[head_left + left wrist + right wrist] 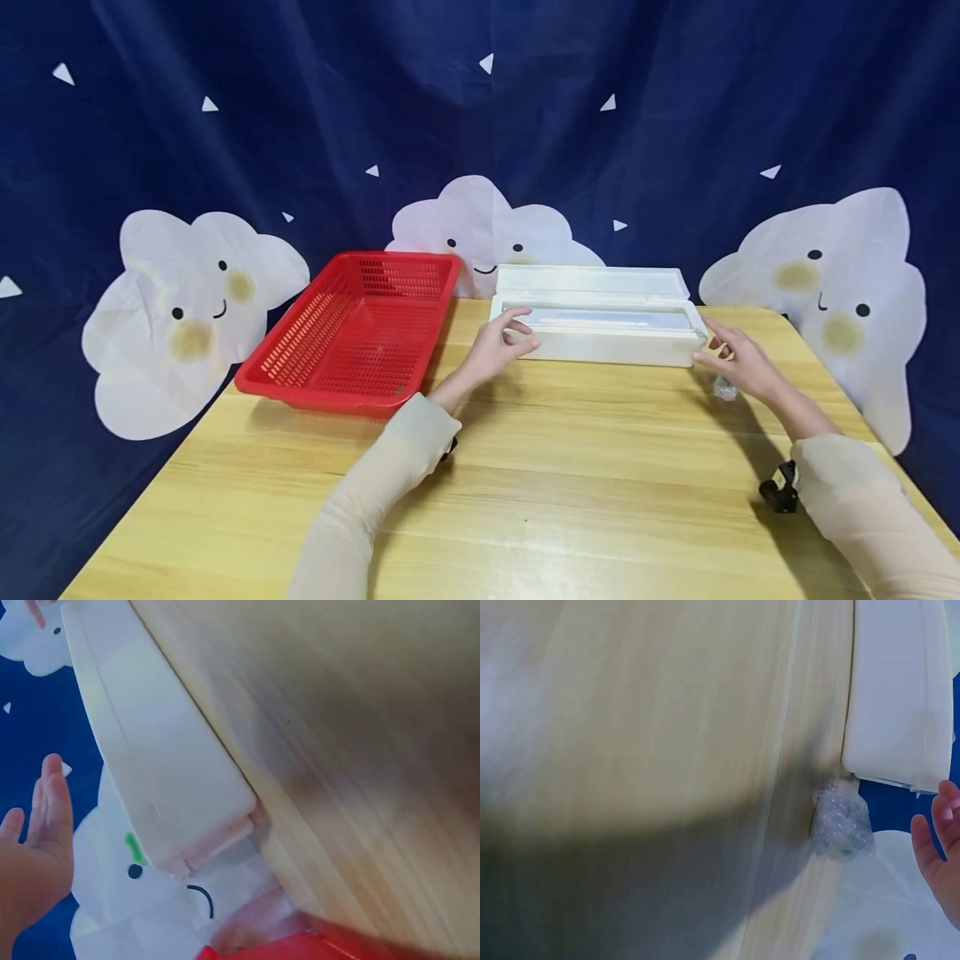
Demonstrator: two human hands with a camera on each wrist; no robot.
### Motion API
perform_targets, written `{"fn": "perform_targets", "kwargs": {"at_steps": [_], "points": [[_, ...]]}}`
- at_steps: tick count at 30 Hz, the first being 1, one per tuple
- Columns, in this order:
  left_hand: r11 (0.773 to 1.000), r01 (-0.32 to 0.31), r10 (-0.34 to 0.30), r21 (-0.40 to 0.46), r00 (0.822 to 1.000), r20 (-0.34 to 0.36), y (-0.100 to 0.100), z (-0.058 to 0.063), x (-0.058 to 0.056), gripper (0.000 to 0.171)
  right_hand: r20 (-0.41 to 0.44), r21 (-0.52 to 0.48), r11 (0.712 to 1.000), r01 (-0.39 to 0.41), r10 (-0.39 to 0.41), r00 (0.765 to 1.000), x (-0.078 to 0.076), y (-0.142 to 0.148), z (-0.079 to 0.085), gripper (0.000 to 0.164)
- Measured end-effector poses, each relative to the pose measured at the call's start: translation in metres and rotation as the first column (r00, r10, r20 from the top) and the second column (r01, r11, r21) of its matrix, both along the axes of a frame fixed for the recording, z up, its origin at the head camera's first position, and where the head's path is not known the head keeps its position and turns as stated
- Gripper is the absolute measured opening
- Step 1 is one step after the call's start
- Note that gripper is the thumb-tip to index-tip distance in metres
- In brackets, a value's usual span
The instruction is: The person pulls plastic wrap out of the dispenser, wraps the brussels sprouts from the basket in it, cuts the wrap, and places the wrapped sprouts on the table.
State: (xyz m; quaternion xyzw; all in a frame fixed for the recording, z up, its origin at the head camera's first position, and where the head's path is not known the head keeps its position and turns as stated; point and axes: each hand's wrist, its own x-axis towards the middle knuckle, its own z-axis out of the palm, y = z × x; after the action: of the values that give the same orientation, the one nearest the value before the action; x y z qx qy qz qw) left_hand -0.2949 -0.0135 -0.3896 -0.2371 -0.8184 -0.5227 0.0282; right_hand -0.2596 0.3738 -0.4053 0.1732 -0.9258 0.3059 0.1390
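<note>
A long white box lies near the table's back edge, its hinged lid raised behind it. Something pale and long shows inside. My left hand is by the box's left front, thumb and fingers loosely bent and apart, with nothing between them. At the other end my right hand has its fingertips right at the box's right corner, fingers spread. In the right wrist view, a crumpled lump of clear plastic lies just off that end, beside the right hand's fingers.
A red perforated basket stands left of the box, close to my left forearm. The wooden table stretches toward me. Behind it hangs a dark blue curtain with white clouds.
</note>
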Motion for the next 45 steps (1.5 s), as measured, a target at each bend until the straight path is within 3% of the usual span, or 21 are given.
{"fn": "perform_targets", "kwargs": {"at_steps": [3, 7, 14, 16, 19, 23, 26, 31, 37, 41, 45], "points": [[0.993, 0.014, -0.017, 0.12, 0.999, 0.028, 0.0, 0.0, -0.005, 0.056, -0.017, -0.039, 0.999, 0.004, -0.004, 1.0, -0.003, -0.002, -0.001, 0.059], [0.958, -0.004, -0.003, 0.288, 1.0, 0.023, 0.002, 0.0, -0.014, 0.06, -0.037, -0.077, 0.997, 0.028, -0.031, 0.999, -0.011, -0.003, -0.001, 0.056], [0.858, -0.14, 0.152, 0.494, 0.988, 0.015, 0.003, 0.015, -0.013, 0.058, -0.013, -0.089, 0.992, 0.088, -0.09, 0.996, -0.021, -0.001, -0.004, 0.057], [0.831, -0.189, 0.197, 0.523, 0.98, 0.041, 0.003, 0.016, -0.015, 0.058, -0.025, -0.108, 0.991, 0.076, -0.08, 0.997, -0.024, 0.0, -0.008, 0.056], [0.813, -0.259, 0.263, 0.521, 0.962, 0.068, 0.005, 0.015, -0.02, 0.056, -0.018, -0.129, 0.989, 0.078, -0.081, 0.997, -0.027, 0.0, -0.013, 0.054], [0.821, -0.291, 0.303, 0.491, 0.951, 0.057, 0.008, 0.012, -0.025, 0.054, 0.061, -0.16, 0.98, 0.12, -0.111, 0.992, -0.028, -0.002, -0.018, 0.053], [0.84, -0.284, 0.309, 0.463, 0.951, 0.022, 0.008, 0.007, -0.029, 0.052, 0.08, -0.169, 0.975, 0.145, -0.133, 0.988, -0.029, -0.006, -0.019, 0.052], [0.858, -0.273, 0.311, 0.436, 0.95, -0.017, 0.002, -0.011, -0.042, 0.053, 0.045, -0.171, 0.972, 0.158, -0.152, 0.987, -0.033, -0.014, -0.02, 0.049], [0.859, -0.313, 0.347, 0.404, 0.938, -0.011, -0.002, -0.032, -0.061, 0.054, 0.09, -0.175, 0.969, 0.173, -0.159, 0.983, -0.032, -0.019, -0.018, 0.051], [0.898, -0.316, 0.35, 0.306, 0.935, -0.061, 0.0, -0.032, -0.066, 0.046, 0.097, -0.164, 0.975, 0.15, -0.136, 0.986, -0.032, -0.018, -0.011, 0.051], [0.941, -0.315, 0.329, 0.126, 0.938, -0.112, 0.002, -0.029, -0.067, 0.036, 0.094, -0.17, 0.978, 0.121, -0.106, 0.99, -0.034, -0.013, -0.007, 0.047]]}}
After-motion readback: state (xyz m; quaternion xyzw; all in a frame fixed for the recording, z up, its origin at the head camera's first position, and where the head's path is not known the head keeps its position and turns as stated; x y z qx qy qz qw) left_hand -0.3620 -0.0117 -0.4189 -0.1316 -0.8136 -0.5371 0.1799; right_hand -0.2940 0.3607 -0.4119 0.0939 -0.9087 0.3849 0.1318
